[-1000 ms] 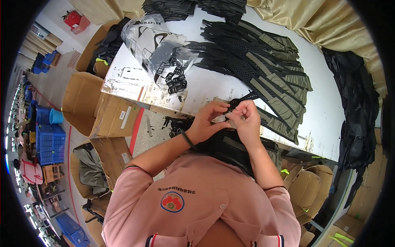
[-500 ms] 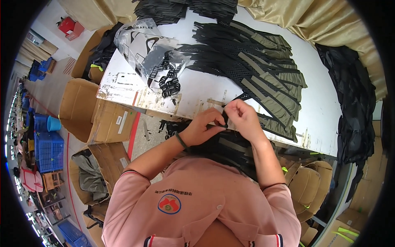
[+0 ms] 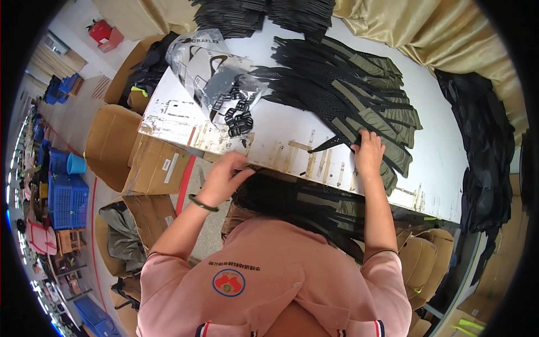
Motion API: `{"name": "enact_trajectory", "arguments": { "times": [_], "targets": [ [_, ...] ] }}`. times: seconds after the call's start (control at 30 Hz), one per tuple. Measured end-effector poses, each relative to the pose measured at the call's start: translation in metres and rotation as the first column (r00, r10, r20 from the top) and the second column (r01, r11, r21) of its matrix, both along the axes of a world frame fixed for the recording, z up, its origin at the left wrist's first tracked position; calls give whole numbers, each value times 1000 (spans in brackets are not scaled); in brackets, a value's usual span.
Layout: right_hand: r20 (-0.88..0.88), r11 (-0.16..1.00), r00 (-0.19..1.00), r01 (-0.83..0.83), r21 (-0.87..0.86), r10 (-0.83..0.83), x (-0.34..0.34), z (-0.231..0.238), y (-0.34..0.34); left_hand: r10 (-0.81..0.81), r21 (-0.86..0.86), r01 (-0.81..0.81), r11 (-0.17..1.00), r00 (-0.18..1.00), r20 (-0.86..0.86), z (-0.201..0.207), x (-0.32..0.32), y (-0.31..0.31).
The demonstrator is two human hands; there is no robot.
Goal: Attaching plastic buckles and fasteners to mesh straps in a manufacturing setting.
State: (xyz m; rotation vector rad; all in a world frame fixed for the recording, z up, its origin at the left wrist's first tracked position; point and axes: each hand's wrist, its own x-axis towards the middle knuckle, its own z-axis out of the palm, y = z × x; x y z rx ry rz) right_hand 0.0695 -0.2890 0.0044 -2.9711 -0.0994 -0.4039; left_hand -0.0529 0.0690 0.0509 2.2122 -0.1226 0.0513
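Note:
My right hand [image 3: 369,154] rests on the near edge of a spread of black mesh and olive strap pieces [image 3: 368,115], its fingers slightly apart over the fabric. At the table's front edge, my left hand [image 3: 224,178] hovers with thumb and fingers apart; I see nothing held in it. Black plastic buckles [image 3: 240,121] lie in a small heap beyond that hand, at the mouth of a clear plastic bag [image 3: 196,64]. More black and olive strap pieces [image 3: 297,199] hang below the table edge, in front of my body.
The white table [image 3: 281,132] has worn tape marks along its front edge. Stacked black strips [image 3: 300,16] lie at its far side. Cardboard boxes [image 3: 112,147] stand on the left, another box [image 3: 422,253] on the right. Black fabric [image 3: 477,146] hangs at the right.
My hands were together at the table edge, working on a small black part. They have separated: the left moved left, the right moved right onto the strap pieces. The part has left my fingers.

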Motion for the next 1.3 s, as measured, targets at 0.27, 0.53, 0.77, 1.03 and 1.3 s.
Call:
{"name": "enact_trajectory", "arguments": {
  "times": [0.27, 0.53, 0.77, 1.03, 1.3],
  "targets": [
    [-24, 799, 895, -384, 463, 445, -34, 59, 7, -541, -882, -287, 374, 704, -459, -35, 68, -107],
    [-534, 823, 746, -33, 567, 398, -62, 69, -78, -406, -965, -256, 56, 877, -256, -64, 102, -89],
    [-190, 958, 954, -190, 216, 233, -50, 63, -22, -222, -843, -240, 481, 897, -382, -52, 73, -77],
    [-247, 534, 775, -134, 835, 582, -41, 7, 109, -157, -690, -93, 718, 944, -291, -58, 81, -51],
    [-142, 564, 763, -324, 760, 631, -36, -19, 110, 208, 348, -228, 909, 974, 96, -62, 111, 18]
  ]
}}
